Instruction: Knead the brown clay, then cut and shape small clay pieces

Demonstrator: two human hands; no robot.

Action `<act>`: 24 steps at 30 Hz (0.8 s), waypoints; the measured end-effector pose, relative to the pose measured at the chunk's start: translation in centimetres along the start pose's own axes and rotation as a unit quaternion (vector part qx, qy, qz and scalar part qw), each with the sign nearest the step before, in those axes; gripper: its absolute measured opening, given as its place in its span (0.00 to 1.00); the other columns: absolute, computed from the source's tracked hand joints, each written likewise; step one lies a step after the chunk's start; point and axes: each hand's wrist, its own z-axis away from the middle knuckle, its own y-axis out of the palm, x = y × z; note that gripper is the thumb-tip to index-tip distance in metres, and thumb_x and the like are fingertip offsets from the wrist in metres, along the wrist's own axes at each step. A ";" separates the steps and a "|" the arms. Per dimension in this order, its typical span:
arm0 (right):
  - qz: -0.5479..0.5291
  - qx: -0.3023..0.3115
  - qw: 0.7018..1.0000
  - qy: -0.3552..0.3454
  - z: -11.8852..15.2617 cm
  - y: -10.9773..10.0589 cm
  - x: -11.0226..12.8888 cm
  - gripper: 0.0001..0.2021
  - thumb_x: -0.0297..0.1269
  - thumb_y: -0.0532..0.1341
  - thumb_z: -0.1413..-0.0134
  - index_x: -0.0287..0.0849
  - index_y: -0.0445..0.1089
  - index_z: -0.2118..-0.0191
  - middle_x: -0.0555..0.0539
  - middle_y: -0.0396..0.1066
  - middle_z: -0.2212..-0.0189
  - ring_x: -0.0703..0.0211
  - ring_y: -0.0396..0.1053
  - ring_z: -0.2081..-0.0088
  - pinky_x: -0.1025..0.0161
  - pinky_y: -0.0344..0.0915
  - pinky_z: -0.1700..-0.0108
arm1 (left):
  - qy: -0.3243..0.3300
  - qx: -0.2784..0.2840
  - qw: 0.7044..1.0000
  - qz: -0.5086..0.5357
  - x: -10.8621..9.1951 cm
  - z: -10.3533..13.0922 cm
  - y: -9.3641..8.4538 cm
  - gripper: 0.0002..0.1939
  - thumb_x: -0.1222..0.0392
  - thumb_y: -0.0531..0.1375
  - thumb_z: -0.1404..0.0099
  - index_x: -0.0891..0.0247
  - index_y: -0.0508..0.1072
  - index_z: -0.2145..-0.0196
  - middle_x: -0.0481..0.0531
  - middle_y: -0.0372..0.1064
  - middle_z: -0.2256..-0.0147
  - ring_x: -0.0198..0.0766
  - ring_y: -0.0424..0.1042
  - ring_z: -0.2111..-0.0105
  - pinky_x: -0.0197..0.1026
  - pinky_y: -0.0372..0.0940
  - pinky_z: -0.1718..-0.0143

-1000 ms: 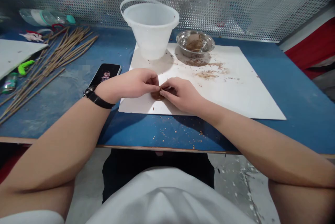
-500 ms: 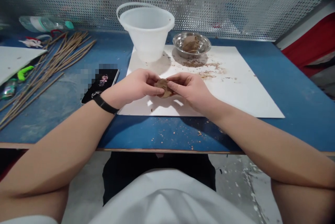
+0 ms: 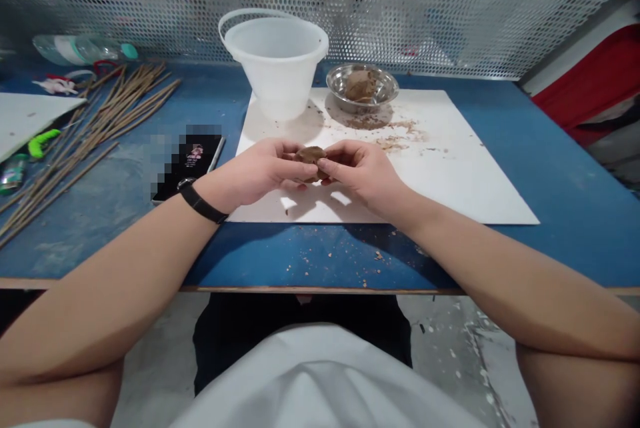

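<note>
Grip: left hand [image 3: 263, 171] and right hand [image 3: 361, 171] both closed on one piece of brown clay [image 3: 312, 160], thumbs on its near face
Clay in the grip: between the two sets of fingertips, left hand on its left edge, right hand on its right, held above the near left part of a white board [image 3: 450, 175]
Wrist: a black watch [image 3: 203, 203] on the left arm
Left of the hands: a phone [image 3: 193, 160] on the blue table [image 3: 565, 181], then a bundle of thin sticks [image 3: 107, 108]
Far side of the board: a white bucket [image 3: 280, 75] at left, and right of it a metal bowl [image 3: 383, 91] with a brown lump [image 3: 361, 84] inside
Board surface: brown crumbs [image 3: 395, 143] scattered near the bowl
Far left: a clear bottle [image 3: 83, 49] lying on its side
</note>
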 end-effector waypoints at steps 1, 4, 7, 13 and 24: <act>0.011 -0.002 1.000 0.003 0.0 0.0 0.0 0.19 0.49 0.81 0.51 0.43 0.81 0.59 0.47 0.84 0.66 0.56 0.81 0.66 0.58 0.80 0.63 | 0.002 -0.013 1.000 -0.009 0.1 0.0 0.1 0.06 0.63 0.70 0.36 0.62 0.80 0.60 0.53 0.81 0.63 0.38 0.78 0.63 0.44 0.72 0.56; 0.063 -0.001 0.998 0.015 0.1 -0.1 0.0 0.19 0.49 0.78 0.47 0.42 0.80 0.57 0.49 0.81 0.73 0.59 0.75 0.74 0.61 0.73 0.72 | -0.006 -0.048 0.998 -0.041 0.3 -0.2 0.1 0.10 0.64 0.71 0.37 0.63 0.79 0.58 0.53 0.81 0.64 0.39 0.79 0.64 0.45 0.72 0.56; 0.130 -0.007 0.991 -0.013 0.3 0.0 0.1 0.19 0.48 0.74 0.41 0.42 0.79 0.50 0.48 0.82 0.69 0.59 0.76 0.73 0.59 0.72 0.71 | -0.004 -0.054 0.996 -0.068 0.5 -0.3 0.0 0.12 0.64 0.71 0.37 0.64 0.79 0.56 0.55 0.83 0.62 0.41 0.81 0.63 0.46 0.73 0.56; 0.351 -0.001 0.934 -0.064 0.4 0.2 0.5 0.10 0.37 0.71 0.37 0.41 0.82 0.52 0.47 0.83 0.69 0.56 0.77 0.68 0.56 0.70 0.62 | 0.064 -0.083 0.935 -0.338 0.3 -0.2 -0.9 0.21 0.55 0.74 0.40 0.66 0.82 0.51 0.59 0.85 0.59 0.49 0.83 0.57 0.47 0.72 0.56; 0.382 0.050 0.903 -0.188 0.4 -0.3 0.7 0.06 0.37 0.64 0.36 0.43 0.78 0.60 0.41 0.82 0.60 0.51 0.77 0.59 0.54 0.74 0.57 | 0.039 -0.046 0.910 -0.410 -0.1 0.1 -1.8 0.13 0.54 0.67 0.36 0.62 0.85 0.57 0.56 0.85 0.60 0.46 0.80 0.59 0.45 0.68 0.57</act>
